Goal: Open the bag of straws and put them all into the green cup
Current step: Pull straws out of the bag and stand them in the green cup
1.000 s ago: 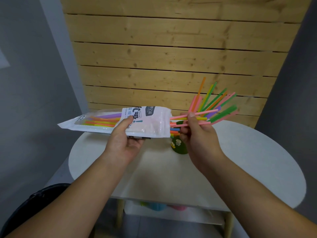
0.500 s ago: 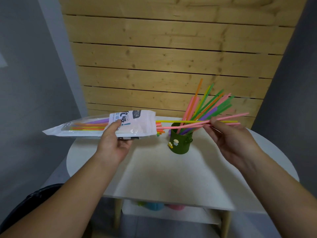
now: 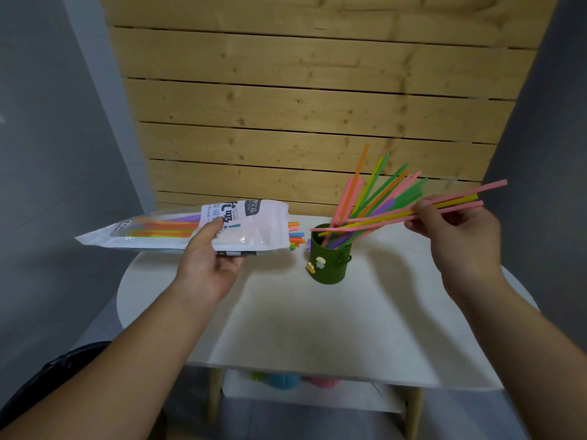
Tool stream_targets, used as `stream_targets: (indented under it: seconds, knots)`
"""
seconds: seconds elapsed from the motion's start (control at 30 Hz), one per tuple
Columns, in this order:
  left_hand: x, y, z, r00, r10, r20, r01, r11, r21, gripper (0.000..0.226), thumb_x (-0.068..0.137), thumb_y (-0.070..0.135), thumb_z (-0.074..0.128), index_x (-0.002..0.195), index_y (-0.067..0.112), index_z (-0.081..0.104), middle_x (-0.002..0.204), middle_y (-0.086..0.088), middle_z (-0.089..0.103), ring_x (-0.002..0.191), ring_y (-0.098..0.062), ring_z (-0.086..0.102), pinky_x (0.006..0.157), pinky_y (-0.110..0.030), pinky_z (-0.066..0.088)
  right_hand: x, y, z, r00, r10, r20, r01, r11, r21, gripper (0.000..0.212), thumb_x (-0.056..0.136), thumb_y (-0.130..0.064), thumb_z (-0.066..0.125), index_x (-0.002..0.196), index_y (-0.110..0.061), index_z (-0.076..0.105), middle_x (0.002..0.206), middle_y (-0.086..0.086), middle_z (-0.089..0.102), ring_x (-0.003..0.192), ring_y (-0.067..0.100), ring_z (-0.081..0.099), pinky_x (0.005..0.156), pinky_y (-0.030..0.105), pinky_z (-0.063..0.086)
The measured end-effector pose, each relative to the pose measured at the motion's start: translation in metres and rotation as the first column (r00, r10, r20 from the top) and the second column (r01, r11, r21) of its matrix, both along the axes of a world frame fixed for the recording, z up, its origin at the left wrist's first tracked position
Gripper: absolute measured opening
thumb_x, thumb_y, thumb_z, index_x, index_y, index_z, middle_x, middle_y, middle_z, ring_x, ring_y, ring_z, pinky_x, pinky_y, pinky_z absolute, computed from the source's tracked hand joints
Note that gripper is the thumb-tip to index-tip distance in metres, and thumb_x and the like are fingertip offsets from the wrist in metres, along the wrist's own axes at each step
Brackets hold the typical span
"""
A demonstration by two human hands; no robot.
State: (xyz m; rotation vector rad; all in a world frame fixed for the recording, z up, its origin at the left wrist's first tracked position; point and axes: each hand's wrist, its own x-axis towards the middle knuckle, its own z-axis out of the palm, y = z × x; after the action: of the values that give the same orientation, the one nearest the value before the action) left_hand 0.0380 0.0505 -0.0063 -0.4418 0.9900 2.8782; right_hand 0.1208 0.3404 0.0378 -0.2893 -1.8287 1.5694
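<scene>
Beside cup (image 3: 330, 265), right hand (image 3: 460, 231) round straws (image 3: 460, 195)

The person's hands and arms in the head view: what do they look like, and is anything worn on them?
The left hand and the right hand are bare: no gloves, rings or watch show. Both forearms are bare too, with no sleeve in view up to the picture's edge.

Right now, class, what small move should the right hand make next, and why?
Probably raise the right hand so the pinched straws tilt steeper and drop into the green cup: their far ends already sit over its mouth, but they lie nearly level.
</scene>
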Motion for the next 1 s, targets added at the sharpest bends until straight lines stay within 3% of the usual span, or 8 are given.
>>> stream_targets:
  seconds: [0.17,0.33,0.5,0.6,0.73,0.83,0.93,1.0]
  knots:
    - [0.001,-0.002,0.0,1.0,0.0,-0.009,0.0,1.0,-0.003,0.025,0.093,0.008,0.065,0.118,0.013,0.065,0.111,-0.009,0.077,0.092,-0.023,0.077,0.071,-0.043,0.064,-0.002,-0.003,0.009,1.0,-0.026,0.004,0.025,0.993,0.113,0.018,0.094,-0.016,0.063,0.081,-0.027,0.069,0.081,0.001,0.074,0.076,0.015,0.075,0.079,0.036,0.06]
    - [0.002,-0.002,0.0,1.0,-0.006,-0.014,0.006,1.0,-0.013,0.022,0.094,0.007,0.064,0.115,0.014,0.065,0.106,-0.008,0.078,0.086,-0.023,0.077,0.066,-0.042,0.064,-0.005,-0.017,0.002,0.995,0.005,0.104,-0.026,0.979,0.202,0.006,0.094,-0.019,0.064,0.092,-0.019,0.07,0.081,-0.007,0.072,0.069,0.004,0.072,0.071,0.028,0.06]
    - [0.003,0.002,-0.002,0.999,-0.028,-0.018,0.028,0.999,-0.033,0.018,0.094,0.008,0.065,0.111,0.014,0.066,0.098,-0.007,0.079,0.08,-0.023,0.078,0.062,-0.041,0.063,-0.021,-0.03,-0.011,0.985,0.029,0.172,-0.073,0.964,0.255,0.005,0.09,-0.024,0.068,0.085,-0.025,0.07,0.082,-0.002,0.073,0.077,0.022,0.07,0.076,0.047,0.06]
    - [0.004,0.004,-0.002,0.999,-0.031,-0.008,0.031,0.999,-0.034,0.018,0.093,0.008,0.066,0.11,0.013,0.067,0.103,-0.008,0.079,0.08,-0.023,0.078,0.065,-0.042,0.064,-0.035,-0.035,-0.017,0.975,0.024,0.223,-0.068,0.979,0.191,0.013,0.09,-0.024,0.068,0.092,-0.011,0.072,0.079,0.004,0.073,0.069,0.021,0.07,0.074,0.05,0.061]
    - [0.007,0.003,0.0,1.0,-0.029,0.003,0.029,0.999,-0.033,0.014,0.092,0.008,0.067,0.106,0.013,0.067,0.106,-0.009,0.077,0.091,-0.023,0.077,0.08,-0.044,0.062,-0.048,-0.039,-0.026,0.969,0.068,0.237,-0.089,0.993,0.079,0.01,0.091,-0.017,0.068,0.081,-0.017,0.069,0.076,0.008,0.072,0.069,0.023,0.07,0.077,0.045,0.062]
    - [0.009,0.002,0.001,1.0,-0.024,0.009,0.024,0.999,-0.032,0.014,0.092,0.008,0.068,0.105,0.013,0.067,0.105,-0.009,0.078,0.094,-0.022,0.076,0.082,-0.044,0.061,-0.047,-0.037,-0.031,0.963,0.114,0.244,-0.11,0.993,-0.031,0.008,0.09,-0.017,0.071,0.087,-0.01,0.069,0.074,0.008,0.069,0.071,0.023,0.068,0.077,0.04,0.062]
    - [0.01,0.002,0.002,1.0,-0.028,0.006,0.028,0.999,-0.04,0.013,0.092,0.008,0.067,0.104,0.013,0.067,0.104,-0.009,0.078,0.092,-0.022,0.076,0.08,-0.043,0.062,-0.042,-0.037,-0.029,0.954,0.116,0.275,-0.086,0.989,-0.119,0.034,0.084,-0.022,0.078,0.105,-0.003,0.06,0.079,0.005,0.063,0.073,0.023,0.066,0.071,0.038,0.061]
    - [0.01,0.003,0.003,1.0,-0.028,0.002,0.028,0.999,-0.039,0.013,0.092,0.008,0.067,0.104,0.014,0.067,0.103,-0.009,0.078,0.091,-0.023,0.077,0.077,-0.042,0.063,-0.034,-0.04,-0.026,0.922,0.093,0.376,-0.051,0.992,-0.118,0.042,0.082,-0.03,0.079,0.104,-0.006,0.052,0.085,0.007,0.06,0.071,0.024,0.066,0.067,0.039,0.06]
